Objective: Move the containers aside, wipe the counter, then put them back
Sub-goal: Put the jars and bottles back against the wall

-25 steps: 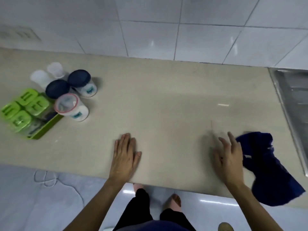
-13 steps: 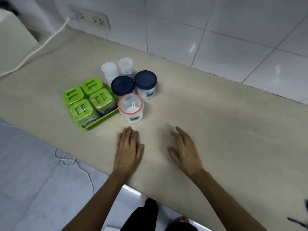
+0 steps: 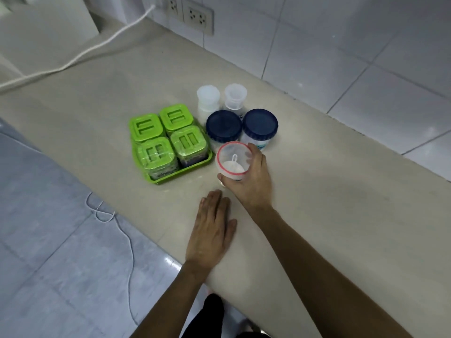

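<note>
- Fingers (image 3: 253,152) of right hand (image 3: 251,181) wrapped around the red-rimmed clear tub (image 3: 233,161): thumb on its near side, other fingers curled round the far-right side. Clamped on it.
- Tub holds white powder and a small white scoop; it has a clear lid. Can't tell if it's lifted off the counter (image 3: 341,191) or resting on it.
- Left hand (image 3: 212,230) flat on the counter at 6 o'clock from the tub, palm down, fingers straight and together, gripping nothing.
- Two navy-lidded jars (image 3: 224,125) (image 3: 260,123) sit side by side at 12 o'clock from the tub, just beyond it. White bodies; contents hidden by lids.
- Two translucent white cups (image 3: 208,98) (image 3: 235,96) at 12 o'clock behind the navy jars, close together. Contents unclear.
- Green tray (image 3: 180,175) at 9 o'clock from the tub, just beside it, carrying four square green-lidded canisters (image 3: 168,132) in a two-by-two block. Two near ones look wrapped in clear film; dark contents show through the walls of the near-right one.
- White cable (image 3: 73,57) runs across the counter's far-left end to the wall sockets (image 3: 190,17) at 11 o'clock.
</note>
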The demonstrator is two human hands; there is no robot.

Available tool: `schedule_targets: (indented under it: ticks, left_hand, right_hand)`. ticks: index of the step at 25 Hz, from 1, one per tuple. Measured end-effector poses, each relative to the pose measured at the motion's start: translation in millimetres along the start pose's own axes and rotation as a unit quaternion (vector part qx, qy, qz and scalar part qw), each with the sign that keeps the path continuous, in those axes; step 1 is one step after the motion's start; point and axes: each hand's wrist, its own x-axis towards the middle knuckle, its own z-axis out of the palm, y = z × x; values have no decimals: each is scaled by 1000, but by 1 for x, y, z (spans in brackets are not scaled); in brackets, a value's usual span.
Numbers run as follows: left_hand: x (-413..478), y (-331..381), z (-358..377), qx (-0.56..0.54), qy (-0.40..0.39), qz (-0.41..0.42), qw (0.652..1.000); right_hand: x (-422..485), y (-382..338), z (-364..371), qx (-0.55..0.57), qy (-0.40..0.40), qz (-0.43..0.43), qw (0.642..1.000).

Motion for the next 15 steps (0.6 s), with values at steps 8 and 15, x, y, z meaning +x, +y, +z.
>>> schedule_targets:
  ticks: [8,15]
  left_hand:
    - [31,75,33,-23,-33,190,981]
    - [85,239,117,40,-84,272,958]
  right_hand:
    - [-30,110,-167,-24,151,135,979]
    - [-52,246,-334,-58,237,262,934]
